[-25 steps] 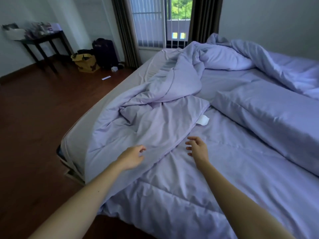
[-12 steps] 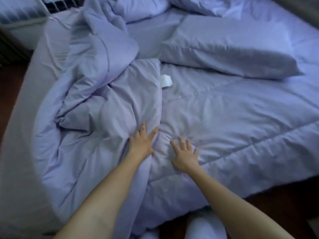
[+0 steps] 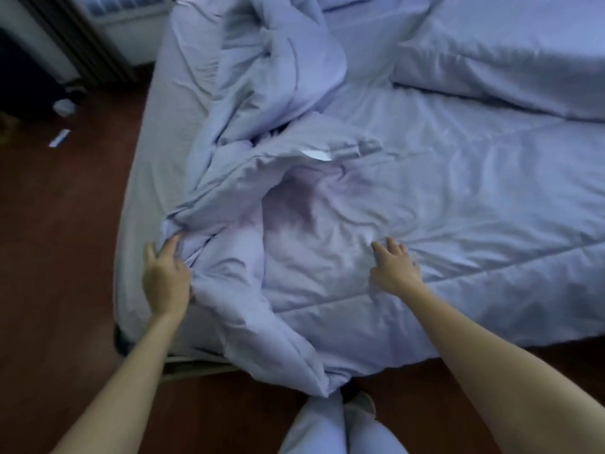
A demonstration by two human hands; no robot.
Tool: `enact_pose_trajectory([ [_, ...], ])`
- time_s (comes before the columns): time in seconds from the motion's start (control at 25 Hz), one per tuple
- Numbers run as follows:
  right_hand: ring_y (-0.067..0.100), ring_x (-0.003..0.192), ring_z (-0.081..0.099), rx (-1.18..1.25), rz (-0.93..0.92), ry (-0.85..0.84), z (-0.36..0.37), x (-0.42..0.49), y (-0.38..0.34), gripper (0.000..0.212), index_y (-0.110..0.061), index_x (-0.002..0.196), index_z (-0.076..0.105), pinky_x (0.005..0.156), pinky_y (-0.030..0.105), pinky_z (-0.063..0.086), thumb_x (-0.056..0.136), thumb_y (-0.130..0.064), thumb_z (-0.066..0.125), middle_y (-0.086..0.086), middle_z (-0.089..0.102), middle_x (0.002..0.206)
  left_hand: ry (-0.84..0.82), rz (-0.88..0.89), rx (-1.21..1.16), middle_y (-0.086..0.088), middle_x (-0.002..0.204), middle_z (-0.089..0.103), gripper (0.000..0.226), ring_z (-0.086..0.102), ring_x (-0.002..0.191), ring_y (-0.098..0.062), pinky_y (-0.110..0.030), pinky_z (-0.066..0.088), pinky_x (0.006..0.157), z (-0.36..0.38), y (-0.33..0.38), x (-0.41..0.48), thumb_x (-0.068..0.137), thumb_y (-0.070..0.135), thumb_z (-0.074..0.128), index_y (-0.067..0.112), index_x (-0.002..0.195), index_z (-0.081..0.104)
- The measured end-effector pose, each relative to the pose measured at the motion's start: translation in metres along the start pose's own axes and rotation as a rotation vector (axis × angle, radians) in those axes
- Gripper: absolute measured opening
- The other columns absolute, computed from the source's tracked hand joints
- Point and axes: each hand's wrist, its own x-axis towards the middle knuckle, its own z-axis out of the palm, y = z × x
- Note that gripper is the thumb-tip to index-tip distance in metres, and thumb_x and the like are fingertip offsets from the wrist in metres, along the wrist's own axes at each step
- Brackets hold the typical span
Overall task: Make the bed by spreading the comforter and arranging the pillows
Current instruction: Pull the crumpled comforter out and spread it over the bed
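Observation:
A lavender comforter [image 3: 458, 198] covers most of the bed, bunched into a rumpled ridge along the left side, with a white tag [image 3: 316, 155] showing on a fold. My left hand [image 3: 165, 276] grips a bunched fold of the comforter near the bed's left edge. Further right, my right hand [image 3: 394, 267] lies flat on the comforter, fingers spread. A lavender pillow [image 3: 510, 50] sits at the upper right. The grey mattress sheet [image 3: 144, 178] shows bare along the left side.
Dark wooden floor [image 3: 55, 257] runs left of and in front of the bed. A dark curtain [image 3: 78, 37] and dark bags stand at the upper left, with a small white slip [image 3: 59, 138] on the floor. My legs [image 3: 330, 427] touch the bed's foot.
My left hand has moved left from the comforter's middle and closed on a fold near the edge. My right hand has slid right. The fold by the tag has been pulled open.

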Motion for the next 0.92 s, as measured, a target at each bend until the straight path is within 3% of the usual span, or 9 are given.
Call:
enact_pose_trajectory([
  [0.16, 0.030, 0.143, 0.019, -0.030, -0.107, -0.065, 0.020, -0.007, -0.036, 0.065, -0.030, 0.142, 0.032, 0.109, 0.052, 0.031, 0.082, -0.030, 0.056, 0.005, 0.020, 0.155, -0.098, -0.138, 0.119, -0.023, 0.127, 0.047, 0.051, 0.052, 0.100, -0.047, -0.047, 0.044, 0.082, -0.053, -0.108, -0.040, 0.088, 0.001, 0.047, 0.020, 0.135, 0.052],
  [0.32, 0.035, 0.134, 0.033, 0.099, -0.147, -0.135, 0.043, -0.021, -0.058, 0.067, -0.024, 0.138, 0.039, 0.107, 0.050, 0.035, 0.072, -0.034, 0.048, 0.014, 0.036, 0.144, -0.089, -0.393, 0.198, -0.028, 0.131, 0.046, 0.042, 0.048, 0.110, -0.051, -0.051, 0.041, 0.091, -0.054, -0.139, -0.047, 0.083, 0.015, 0.050, 0.001, 0.123, 0.052],
  [0.48, 0.034, 0.128, 0.044, 0.291, -0.150, 0.015, 0.047, -0.024, -0.078, 0.044, -0.015, 0.133, 0.051, 0.105, 0.039, 0.036, 0.089, -0.021, 0.050, 0.014, 0.049, 0.138, 0.106, 0.077, 0.195, -0.025, 0.142, 0.037, 0.035, 0.033, 0.133, -0.041, -0.056, 0.016, 0.113, -0.014, -0.068, -0.051, 0.088, 0.016, 0.049, -0.002, 0.116, 0.041],
  [0.56, 0.030, 0.123, 0.050, 0.549, -0.070, 0.071, 0.042, -0.024, -0.101, 0.040, -0.012, 0.133, 0.051, 0.098, 0.033, 0.037, 0.094, -0.021, 0.046, 0.010, 0.056, 0.133, 0.202, 0.116, 0.051, -0.023, 0.144, 0.037, 0.027, 0.029, 0.139, -0.035, -0.058, 0.008, 0.113, -0.001, -0.053, -0.033, 0.091, 0.018, 0.051, 0.006, 0.110, 0.037],
  [0.64, 0.028, 0.121, 0.051, 0.779, 0.036, 0.009, 0.038, -0.020, -0.126, 0.050, -0.016, 0.139, 0.043, 0.099, 0.033, 0.039, 0.093, -0.033, 0.051, 0.007, 0.054, 0.131, 0.203, 0.133, -0.044, -0.022, 0.139, 0.044, 0.032, 0.040, 0.132, -0.034, -0.055, 0.014, 0.113, -0.005, -0.063, -0.009, 0.088, 0.015, 0.056, 0.007, 0.112, 0.037],
  [0.68, 0.027, 0.119, 0.052, 0.846, 0.069, -0.034, 0.040, -0.017, -0.138, 0.061, -0.016, 0.139, 0.041, 0.102, 0.037, 0.041, 0.087, -0.042, 0.058, 0.005, 0.053, 0.131, 0.159, 0.172, -0.057, -0.023, 0.131, 0.051, 0.038, 0.050, 0.121, -0.038, -0.055, 0.029, 0.109, -0.011, -0.075, 0.004, 0.084, 0.011, 0.057, 0.006, 0.117, 0.039],
  [0.76, 0.025, 0.110, 0.060, 0.915, 0.093, -0.054, 0.053, -0.005, -0.157, 0.086, -0.015, 0.133, 0.046, 0.098, 0.045, 0.049, 0.062, -0.055, 0.074, 0.004, 0.059, 0.128, -0.037, 0.211, -0.055, -0.019, 0.116, 0.060, 0.052, 0.061, 0.097, -0.042, -0.050, 0.052, 0.077, -0.029, -0.110, 0.024, 0.076, 0.005, 0.059, 0.012, 0.126, 0.047],
  [0.84, 0.026, 0.102, 0.065, 0.987, 0.103, -0.038, 0.060, 0.000, -0.188, 0.089, -0.016, 0.123, 0.055, 0.093, 0.045, 0.053, 0.048, -0.057, 0.080, 0.006, 0.067, 0.118, -0.171, 0.236, -0.008, -0.011, 0.110, 0.059, 0.045, 0.063, 0.089, -0.040, -0.044, 0.051, 0.062, -0.051, -0.154, 0.036, 0.077, 0.010, 0.057, 0.022, 0.120, 0.054],
  [0.92, 0.025, 0.101, 0.067, 1.061, 0.039, -0.060, 0.051, -0.011, -0.239, 0.070, -0.018, 0.114, 0.062, 0.092, 0.044, 0.054, 0.054, -0.048, 0.080, 0.005, 0.070, 0.112, -0.199, 0.153, 0.010, -0.007, 0.104, 0.056, 0.030, 0.062, 0.085, -0.036, -0.041, 0.048, 0.061, -0.073, -0.199, 0.041, 0.082, 0.015, 0.055, 0.025, 0.110, 0.057],
])
